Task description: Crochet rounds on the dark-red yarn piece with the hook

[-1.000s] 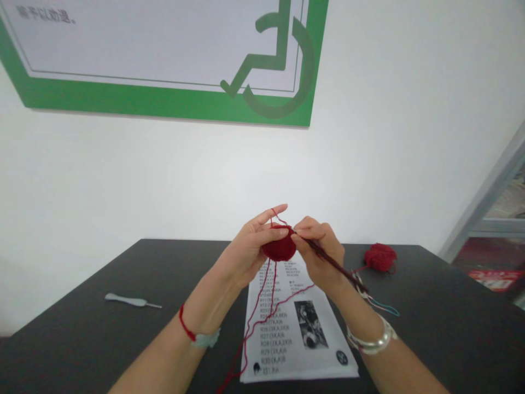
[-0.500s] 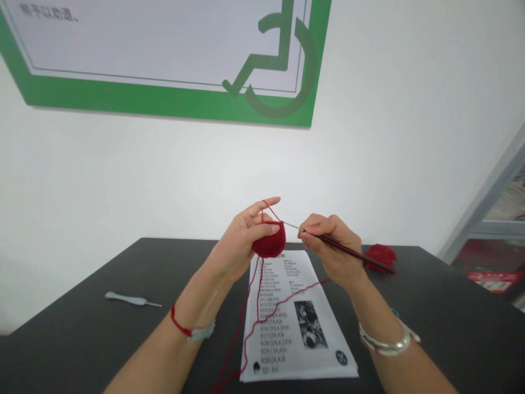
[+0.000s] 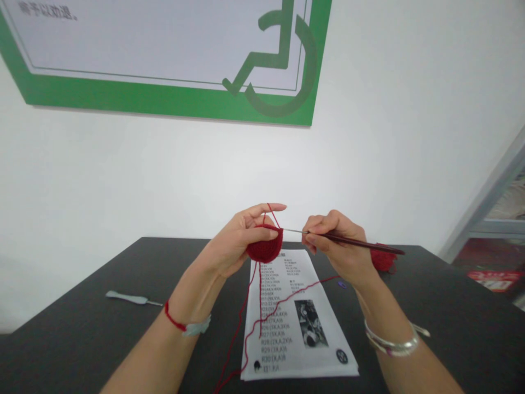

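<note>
A small rounded piece of red crochet (image 3: 264,247) is pinched in my left hand (image 3: 240,238), thumb across its front. Red yarn (image 3: 271,212) loops over my raised left index finger and runs down to the top right edge of the piece. My right hand (image 3: 338,241) grips a crochet hook (image 3: 353,239) with a dark red handle, held like a pen. The hook's thin metal shaft points left and meets the edge of the crochet; its very tip is hidden there. Loose yarn strands hang below the piece.
Printed pattern sheets (image 3: 303,339) lie on the dark table (image 3: 197,361), crossed by red yarn. A second hook with a pale handle (image 3: 127,297) lies at left. Behind my right wrist sits a red yarn ball (image 3: 383,258), near a small purple ring (image 3: 342,284). A green-framed sign (image 3: 172,101) hangs on the wall.
Both hands have sunk slightly, my right hand shifting right and my left a little left. The hook now lies closer to level. The purple ring has come into sight.
</note>
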A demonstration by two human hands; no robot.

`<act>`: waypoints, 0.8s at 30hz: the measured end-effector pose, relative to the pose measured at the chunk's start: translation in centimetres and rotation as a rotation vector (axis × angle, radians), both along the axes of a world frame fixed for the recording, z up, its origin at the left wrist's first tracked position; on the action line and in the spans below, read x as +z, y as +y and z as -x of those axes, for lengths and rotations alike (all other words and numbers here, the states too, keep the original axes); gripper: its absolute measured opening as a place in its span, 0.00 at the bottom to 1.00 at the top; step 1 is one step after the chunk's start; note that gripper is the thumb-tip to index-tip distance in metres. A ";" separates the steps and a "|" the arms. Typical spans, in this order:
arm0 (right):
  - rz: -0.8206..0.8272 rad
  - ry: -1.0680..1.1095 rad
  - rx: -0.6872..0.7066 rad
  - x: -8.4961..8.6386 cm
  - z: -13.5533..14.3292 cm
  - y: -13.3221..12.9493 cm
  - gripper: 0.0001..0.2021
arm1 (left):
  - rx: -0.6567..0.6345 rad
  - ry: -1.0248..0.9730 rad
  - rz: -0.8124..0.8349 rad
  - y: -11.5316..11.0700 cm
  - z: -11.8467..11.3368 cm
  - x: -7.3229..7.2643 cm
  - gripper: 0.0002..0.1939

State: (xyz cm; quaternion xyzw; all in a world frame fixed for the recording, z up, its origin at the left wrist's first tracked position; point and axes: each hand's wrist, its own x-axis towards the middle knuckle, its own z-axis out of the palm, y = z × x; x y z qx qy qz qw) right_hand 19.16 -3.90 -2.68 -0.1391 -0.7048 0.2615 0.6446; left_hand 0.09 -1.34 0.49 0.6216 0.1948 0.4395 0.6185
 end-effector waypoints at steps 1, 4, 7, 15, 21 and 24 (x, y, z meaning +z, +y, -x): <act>0.002 -0.012 -0.005 0.0 0.0 0.0 0.07 | -0.007 0.007 0.004 0.1 0.1 0.0 0.22; -0.012 -0.067 -0.025 0.0 -0.3 -0.2 0.08 | -0.022 0.038 0.029 0.3 0.2 0.1 0.23; -0.022 -0.117 -0.032 0.0 -0.6 -0.4 0.08 | -0.042 0.063 0.050 0.6 0.5 0.2 0.22; 0.168 -0.016 0.141 0.0 -0.7 0.2 0.08 | -0.041 0.112 -0.036 0.3 0.5 0.1 0.21; 0.356 0.218 0.212 -0.1 1.2 0.9 0.11 | 0.304 -0.021 -0.287 -0.8 -2.3 -1.0 0.21; 0.265 0.240 0.105 -0.7 1.7 1.2 0.09 | 0.235 -0.069 -0.198 -1.0 -3.2 -1.6 0.21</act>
